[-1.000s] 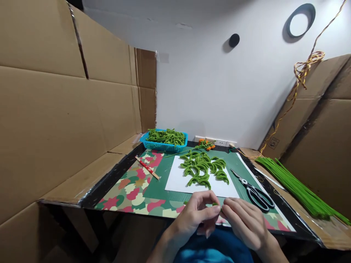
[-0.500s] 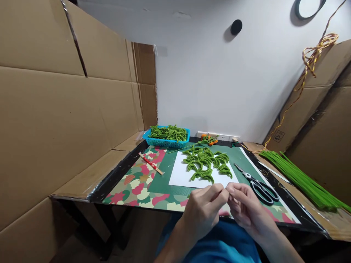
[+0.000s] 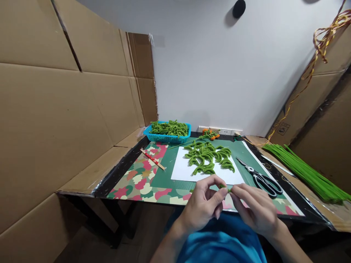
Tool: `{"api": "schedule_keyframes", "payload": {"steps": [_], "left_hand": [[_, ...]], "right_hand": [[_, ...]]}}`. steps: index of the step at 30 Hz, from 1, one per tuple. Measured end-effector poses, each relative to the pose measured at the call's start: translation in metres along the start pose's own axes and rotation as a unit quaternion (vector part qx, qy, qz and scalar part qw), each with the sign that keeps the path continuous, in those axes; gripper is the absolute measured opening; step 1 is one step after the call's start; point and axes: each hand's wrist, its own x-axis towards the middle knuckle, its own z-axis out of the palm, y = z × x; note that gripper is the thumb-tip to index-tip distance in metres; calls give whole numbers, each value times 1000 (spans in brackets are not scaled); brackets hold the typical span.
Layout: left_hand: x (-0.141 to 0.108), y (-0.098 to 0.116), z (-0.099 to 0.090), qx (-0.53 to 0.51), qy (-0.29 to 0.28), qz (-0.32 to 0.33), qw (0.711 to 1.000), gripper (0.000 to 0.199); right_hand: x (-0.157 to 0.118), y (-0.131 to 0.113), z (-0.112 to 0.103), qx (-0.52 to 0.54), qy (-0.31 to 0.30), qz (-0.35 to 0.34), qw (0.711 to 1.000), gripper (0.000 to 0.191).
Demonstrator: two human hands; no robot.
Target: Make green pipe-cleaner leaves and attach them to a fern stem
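Observation:
Close to the table's front edge, my left hand (image 3: pixel 204 201) pinches a short green pipe cleaner (image 3: pixel 229 190) between thumb and fingers. My right hand (image 3: pixel 256 208) grips the same piece at its other side, fingertips almost touching the left ones. Most of the piece is hidden by the fingers. Just beyond the hands, curled green pipe cleaner pieces (image 3: pixel 204 155) lie in small bunches on a white sheet of paper (image 3: pixel 179 170). Black-handled scissors (image 3: pixel 260 179) rest with blades partly open on the green mat (image 3: pixel 161 179), to the right of the paper.
A blue basket (image 3: pixel 167 138) full of curled green pieces stands at the back left. Behind the paper lies an orange-and-green flower stem (image 3: pixel 211 135). Red-wrapped chopsticks (image 3: pixel 152 159) lie left, long green pipe cleaners (image 3: pixel 307 173) right. Cardboard walls (image 3: pixel 109 106) flank the table.
My hands have turned, and a bit of green pipe cleaner now shows between the fingertips. My right hand has rolled over so its back faces up. The camera view has tilted slightly down.

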Motion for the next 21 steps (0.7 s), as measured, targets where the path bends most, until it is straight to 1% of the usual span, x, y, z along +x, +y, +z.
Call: {"api": "schedule_keyframes", "payload": {"steps": [1,2,3,4,5,6,7,8,9,10,11,12,13,14,15,16,17,18,19,20,21], "left_hand": [[-1,0,1,38,13,16,999,23],[-1,-1,3,93,30,46,994,18],[0,-2,4,165,49,90,981,14],[0,-5,5,248,66,149,955,15],[1,-8,5,335,80,216,914,20],[2,-11,5,413,87,279,863,25],[4,-14,3,469,92,328,815,28],[5,-16,2,498,99,352,786,30],[6,-17,0,504,106,353,781,31],[7,-16,-1,491,113,333,797,30],[7,-14,-3,460,115,295,830,26],[7,-11,-4,415,113,243,870,22],[7,-8,-4,358,103,183,910,18],[7,-5,-4,294,86,127,943,17],[7,-2,-4,229,66,79,968,19],[7,0,-3,167,43,41,984,22],[7,1,-3,114,21,13,993,25],[7,1,-2,73,4,-4,997,27],[7,1,-1,45,-6,-13,999,28],[7,1,0,30,-10,-15,999,29],[6,1,2,27,-10,-13,1000,29]], "right_hand": [[-1,-3,3,53,7,69,996,13],[-1,-6,6,127,10,160,979,13],[-2,-9,10,219,11,264,939,20],[-2,-11,14,321,9,366,874,29],[-2,-13,18,412,7,451,792,38],[-3,-13,22,483,7,512,711,44],[-3,-13,26,530,10,550,646,49],[-4,-13,30,555,14,568,607,52],[-4,-12,32,564,16,569,598,52],[-5,-11,34,556,16,555,618,50],[-7,-10,35,531,13,529,662,47],[-8,-8,35,485,8,490,725,42],[-10,-6,33,416,5,438,797,37],[-11,-3,31,332,5,373,867,31],[-12,0,28,237,8,299,924,23],[-13,3,24,150,11,218,964,17],[-14,6,21,82,11,145,986,15],[-15,9,19,32,10,85,996,15],[-16,11,17,0,11,40,999,16],[-16,12,16,-20,16,15,1000,17],[-16,11,16,-28,26,8,999,18]]}}
